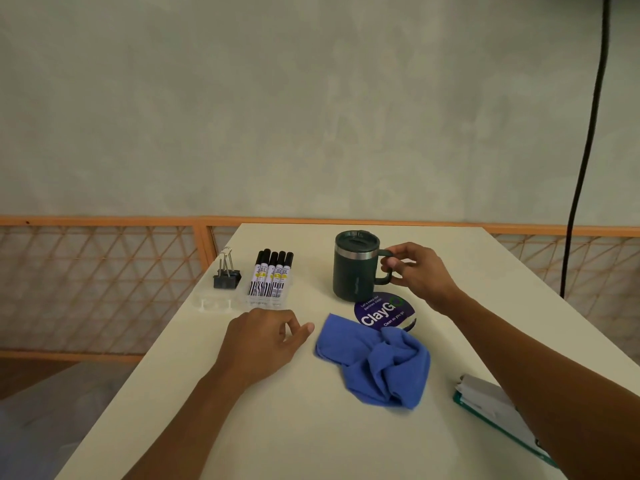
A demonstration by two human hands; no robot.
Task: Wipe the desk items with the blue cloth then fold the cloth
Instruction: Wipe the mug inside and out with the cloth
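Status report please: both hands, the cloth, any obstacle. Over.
Right hand grips mug by handle. Left hand empty, resting on desk beside blue cloth. Cloth crumpled, unheld, edge on round sticker. Nothing in the way.

L hand, R hand: bare; forearms bare too.

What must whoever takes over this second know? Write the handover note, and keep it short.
Hands: the left hand rests on the desk beside the blue cloth and holds nothing. The right hand grips the handle of the green mug, which stands upright with its lid on.
Things: the blue cloth lies crumpled, in neither hand, its far edge over the round ClayGo disc. The markers and binder clips sit at the far left, no hand on them.
Done: nothing that this view can confirm as wiped.
Left: wipe the items, then fold the cloth.
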